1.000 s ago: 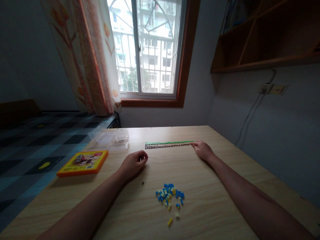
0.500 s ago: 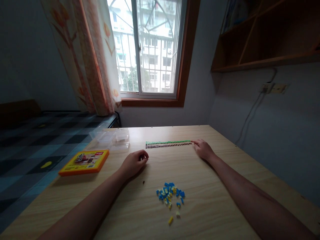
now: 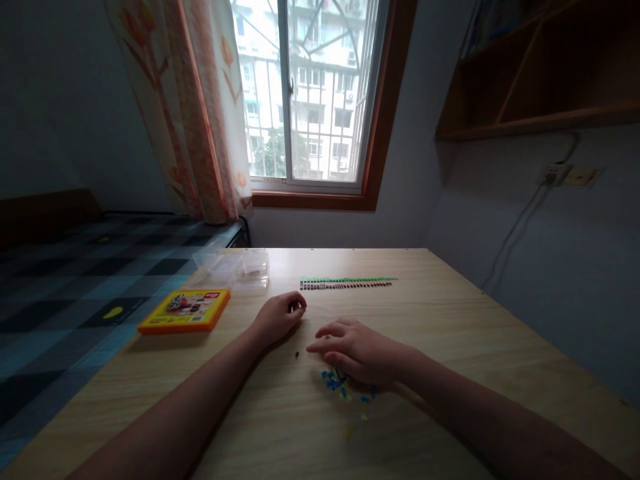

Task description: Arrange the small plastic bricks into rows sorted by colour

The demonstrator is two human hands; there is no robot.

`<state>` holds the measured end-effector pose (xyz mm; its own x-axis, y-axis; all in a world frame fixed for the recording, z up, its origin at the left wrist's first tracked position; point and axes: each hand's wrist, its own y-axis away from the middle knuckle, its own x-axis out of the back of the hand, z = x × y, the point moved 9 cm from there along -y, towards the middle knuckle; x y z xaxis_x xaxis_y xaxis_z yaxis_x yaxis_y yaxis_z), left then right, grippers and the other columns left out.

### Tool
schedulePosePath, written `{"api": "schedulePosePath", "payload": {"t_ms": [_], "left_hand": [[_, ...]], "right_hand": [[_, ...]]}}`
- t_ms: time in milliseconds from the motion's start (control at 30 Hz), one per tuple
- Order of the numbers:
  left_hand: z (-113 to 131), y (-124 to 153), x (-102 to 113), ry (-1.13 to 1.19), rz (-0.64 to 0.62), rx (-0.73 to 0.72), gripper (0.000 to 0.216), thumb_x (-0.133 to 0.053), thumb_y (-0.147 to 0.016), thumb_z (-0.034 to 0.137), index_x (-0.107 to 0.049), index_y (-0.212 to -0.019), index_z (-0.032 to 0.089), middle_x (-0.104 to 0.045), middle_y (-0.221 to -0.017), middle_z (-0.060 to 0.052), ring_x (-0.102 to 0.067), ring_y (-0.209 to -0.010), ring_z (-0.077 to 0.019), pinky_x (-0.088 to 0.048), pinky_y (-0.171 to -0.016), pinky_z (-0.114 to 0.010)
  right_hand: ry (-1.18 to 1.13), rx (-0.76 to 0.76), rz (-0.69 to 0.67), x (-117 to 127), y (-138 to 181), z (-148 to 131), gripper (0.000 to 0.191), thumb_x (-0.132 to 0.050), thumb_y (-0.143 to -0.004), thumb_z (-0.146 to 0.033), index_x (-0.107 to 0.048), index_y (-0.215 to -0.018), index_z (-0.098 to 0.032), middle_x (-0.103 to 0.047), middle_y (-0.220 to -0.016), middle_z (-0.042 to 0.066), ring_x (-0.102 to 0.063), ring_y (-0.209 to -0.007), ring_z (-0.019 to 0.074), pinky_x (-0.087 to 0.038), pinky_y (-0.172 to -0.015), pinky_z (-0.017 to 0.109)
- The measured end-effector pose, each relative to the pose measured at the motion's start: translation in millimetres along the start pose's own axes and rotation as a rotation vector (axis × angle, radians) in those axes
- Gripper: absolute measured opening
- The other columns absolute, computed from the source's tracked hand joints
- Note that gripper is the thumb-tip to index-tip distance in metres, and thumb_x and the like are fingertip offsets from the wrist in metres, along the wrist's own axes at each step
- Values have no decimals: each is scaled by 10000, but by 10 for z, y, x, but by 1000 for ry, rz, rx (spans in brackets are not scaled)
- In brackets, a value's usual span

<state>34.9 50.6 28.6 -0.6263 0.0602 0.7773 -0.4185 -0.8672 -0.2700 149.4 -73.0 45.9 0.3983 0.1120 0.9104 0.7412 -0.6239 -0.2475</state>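
Observation:
My left hand [image 3: 278, 316] rests on the table with its fingers loosely curled and nothing visible in them. Fingers stretched and apart, my right hand [image 3: 361, 348] hovers over the loose pile of small blue and yellow building bricks [image 3: 334, 381], hiding part of it. Its index fingertip points at a tiny dark brick [image 3: 297, 355] that lies alone on the wood, a short way apart. Beyond both hands run two long rows of tiny pieces: a green row [image 3: 350, 280] behind and a dark brown row [image 3: 345, 286] in front.
An orange and yellow flat box [image 3: 185, 311] lies on the left of the wooden table [image 3: 240, 413]. Behind it stands a clear plastic container [image 3: 233, 269]. A bed with a checked cover [image 3: 65, 280] is at the left, a window [image 3: 320, 100] ahead.
My right hand has left the right end of the rows and come back toward me and left, over the brick pile. My left hand stays in place; the view has shifted slightly.

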Motion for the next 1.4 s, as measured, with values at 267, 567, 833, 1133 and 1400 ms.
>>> {"api": "schedulePosePath", "payload": {"t_ms": [267,567,833,1133,1400], "left_hand": [[-20,-9,-9,-2,4,0,159,-558,-768,265,-686,-818,184,-650,-696,-1,-553,-648,-136,-379,-609,-243],[-19,-4,0,-10,-3,0,158,-547,-772,268,-677,-816,188,-648,-701,-3,-557,-652,-140,-380,-614,-241],[-44,-10,-2,-9,-26,5,180,-535,-780,295,-671,-829,188,-654,-715,-5,-571,-664,-147,-384,-627,-245],[-21,-7,8,4,-29,1,198,-526,-773,317,-665,-819,185,-640,-693,-2,-563,-657,-150,-388,-625,-247],[-25,-10,8,0,-29,3,202,-526,-764,314,-666,-821,180,-637,-693,-3,-559,-654,-149,-386,-627,-250]], "right_hand": [[146,-60,-54,-165,-143,-44,398,-355,-997,-469,-549,-1335,-386,-602,-1166,67,-498,-1053,240,-348,-914,411],[129,-94,84,67,-18,168,280,-470,-967,-320,-741,-961,-250,-691,-929,34,-567,-829,158,-403,-771,282],[114,-234,160,245,238,705,175,-594,-813,-159,-753,-804,-232,-716,-833,4,-611,-705,124,-411,-678,231],[47,-289,121,308,380,1044,147,-629,-809,-210,-772,-840,-231,-716,-815,12,-612,-665,115,-431,-651,214],[-41,-356,145,425,556,1420,168,-646,-774,-188,-781,-868,-219,-718,-769,31,-624,-673,140,-461,-656,229]]}}
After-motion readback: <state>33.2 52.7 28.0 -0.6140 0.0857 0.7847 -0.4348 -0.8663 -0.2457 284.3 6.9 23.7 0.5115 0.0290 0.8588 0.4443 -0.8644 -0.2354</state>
